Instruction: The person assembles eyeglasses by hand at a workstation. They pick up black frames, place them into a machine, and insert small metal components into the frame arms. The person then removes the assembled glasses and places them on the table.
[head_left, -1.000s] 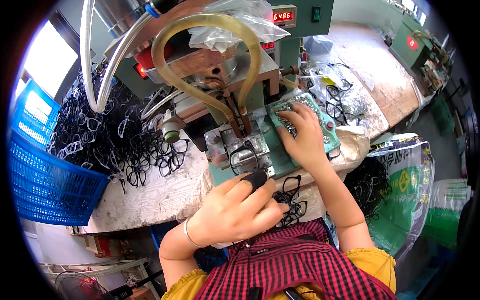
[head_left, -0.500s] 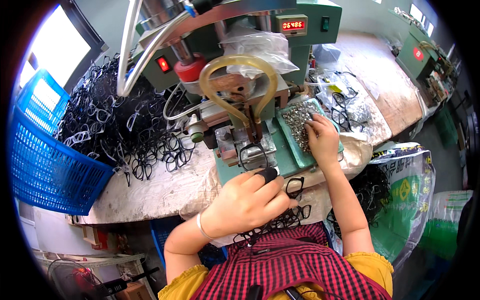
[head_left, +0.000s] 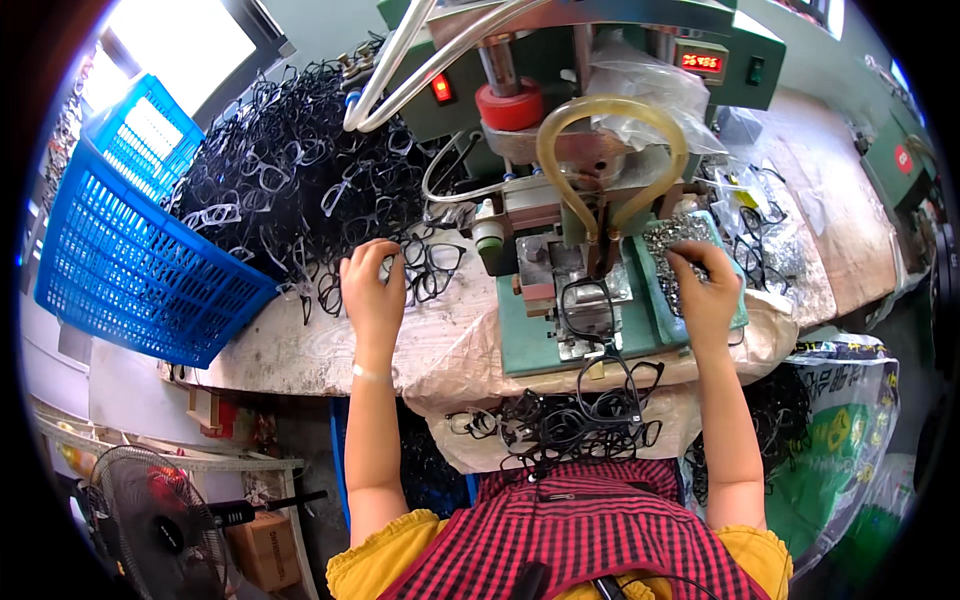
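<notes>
At the near edge of a heap of black eyeglass frames (head_left: 290,165), my left hand (head_left: 374,285) is closed with its fingertips on an eyeglass frame (head_left: 388,266). My right hand (head_left: 708,290) hovers over a green tray (head_left: 662,318) of tiny metal parts (head_left: 672,240). Its thumb and fingers are pinched, and whatever they hold is too small to name. Between the hands, an eyeglass frame (head_left: 567,318) sits on the metal jig of a green press machine (head_left: 520,345). Another frame (head_left: 583,395) leans at the machine's front, above more frames (head_left: 540,425) by my apron.
A blue plastic basket (head_left: 150,270) tilts at the left end of the wooden bench (head_left: 450,345). A yellowish hose (head_left: 550,140) loops before the press. Plastic sacks (head_left: 840,430) stand at lower right, and a fan (head_left: 150,520) at lower left.
My left hand has moved from in front of the jig to the heap on the left. An eyeglass frame now leans at the machine's front. My right hand stays at the tray.
</notes>
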